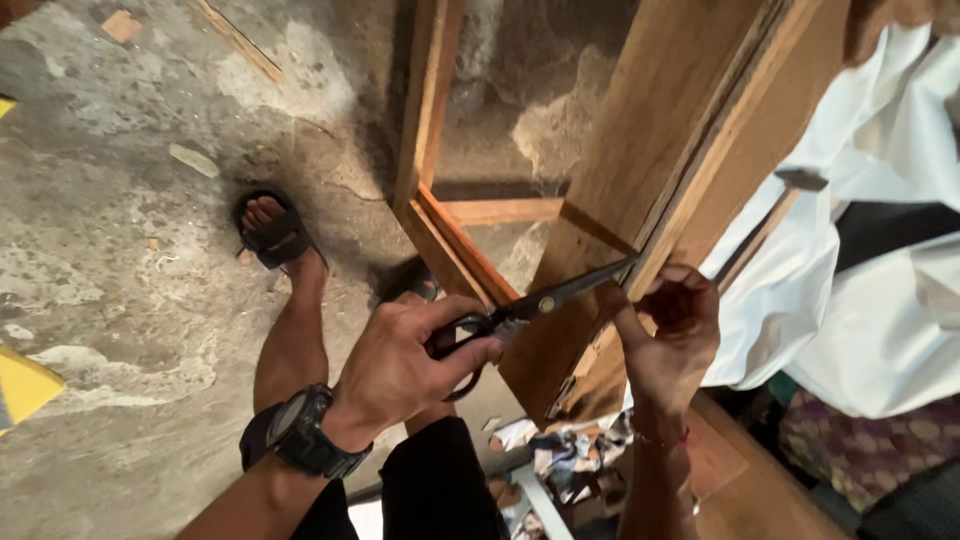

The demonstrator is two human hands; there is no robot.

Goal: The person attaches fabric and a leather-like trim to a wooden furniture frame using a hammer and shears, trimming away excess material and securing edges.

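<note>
My left hand (405, 365), with a black watch on the wrist, grips the black handles of a pair of scissors (540, 303). The blades point right toward the edge of a brown wooden panel (650, 150) that leans across the middle. My right hand (672, 335) is curled against that same panel edge, fingers pinching something small right at the scissor tips; what it pinches is too small to tell.
A wooden frame (430, 110) stands behind the panel on a rough concrete floor (120, 250). My sandalled foot (272, 232) is on the floor at left. White cloth (880, 300) lies at right, paper scraps (560, 455) below, a yellow object (20, 385) at the left edge.
</note>
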